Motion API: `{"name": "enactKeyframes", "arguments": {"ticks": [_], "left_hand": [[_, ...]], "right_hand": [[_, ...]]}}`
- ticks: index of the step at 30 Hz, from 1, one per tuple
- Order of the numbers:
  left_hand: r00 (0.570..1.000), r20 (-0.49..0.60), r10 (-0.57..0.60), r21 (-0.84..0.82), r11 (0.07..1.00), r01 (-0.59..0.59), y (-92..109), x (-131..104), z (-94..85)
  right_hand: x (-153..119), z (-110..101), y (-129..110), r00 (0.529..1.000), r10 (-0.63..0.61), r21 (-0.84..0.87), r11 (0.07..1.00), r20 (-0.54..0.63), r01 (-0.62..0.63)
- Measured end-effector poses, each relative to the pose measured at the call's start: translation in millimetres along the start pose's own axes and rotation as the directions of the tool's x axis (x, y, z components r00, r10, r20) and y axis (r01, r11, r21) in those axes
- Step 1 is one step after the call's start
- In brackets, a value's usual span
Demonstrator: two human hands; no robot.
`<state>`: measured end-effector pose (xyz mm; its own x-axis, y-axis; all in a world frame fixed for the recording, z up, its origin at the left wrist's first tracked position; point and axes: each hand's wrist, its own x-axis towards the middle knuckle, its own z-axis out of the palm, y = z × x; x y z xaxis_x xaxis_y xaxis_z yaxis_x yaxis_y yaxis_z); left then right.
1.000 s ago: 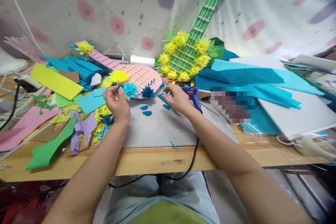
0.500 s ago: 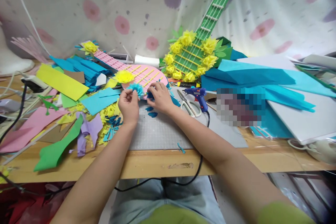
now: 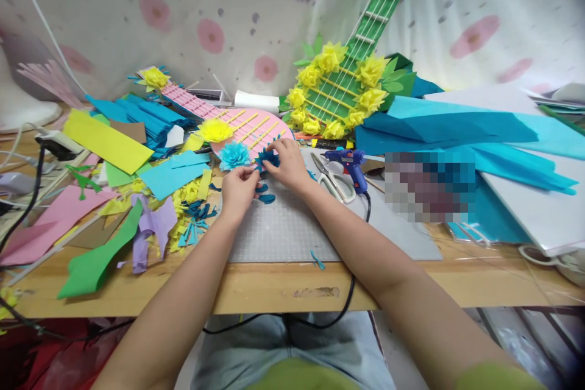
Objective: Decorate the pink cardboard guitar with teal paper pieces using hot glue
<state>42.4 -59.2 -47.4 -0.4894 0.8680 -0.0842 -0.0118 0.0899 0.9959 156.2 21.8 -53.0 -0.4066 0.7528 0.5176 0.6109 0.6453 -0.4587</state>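
My left hand (image 3: 237, 190) and my right hand (image 3: 287, 164) meet at a dark blue paper flower (image 3: 266, 160) on the lower edge of a pink paper guitar (image 3: 249, 128). Fingers of both hands pinch at this flower. A light blue paper flower (image 3: 234, 155) sits just left of it, and a yellow flower (image 3: 216, 130) lies further up the pink body. Small dark blue petals (image 3: 265, 198) lie on the grey cutting mat (image 3: 283, 231) under my hands.
Scissors (image 3: 333, 181) and a blue glue gun (image 3: 351, 164) lie right of my hands, its cord running off the desk edge. A green paper guitar (image 3: 347, 73) with yellow flowers leans at the back. Coloured paper scraps (image 3: 105, 195) crowd the left; blue sheets (image 3: 457, 128) the right.
My right hand moved left from near the glue gun to the dark blue flower. My left hand moved right, past the light blue flower, and joined it there.
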Motion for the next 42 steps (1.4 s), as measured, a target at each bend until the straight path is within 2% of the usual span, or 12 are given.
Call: {"name": "enactKeyframes", "arguments": {"ticks": [7,12,33,42], "left_hand": [[0.980,0.042,-0.195,-0.003,0.981,0.195,0.9,7.5,6.3],[0.965,0.047,-0.257,-0.040,0.965,0.259,4.7,11.7,11.8],[0.972,-0.015,-0.237,-0.042,0.971,0.236,1.6,13.5,21.3],[0.972,0.009,-0.235,-0.060,0.970,0.235,6.2,9.7,23.1]], "right_hand": [[2.7,4.2,7.7,0.988,0.151,0.093,0.984,0.029,-0.153],[3.8,2.9,10.6,0.982,0.184,0.119,0.975,0.049,-0.188],[5.3,8.0,10.6,0.982,0.181,0.112,0.976,0.045,-0.185],[5.7,8.3,12.4,0.978,0.198,0.087,0.975,0.067,-0.203]]}}
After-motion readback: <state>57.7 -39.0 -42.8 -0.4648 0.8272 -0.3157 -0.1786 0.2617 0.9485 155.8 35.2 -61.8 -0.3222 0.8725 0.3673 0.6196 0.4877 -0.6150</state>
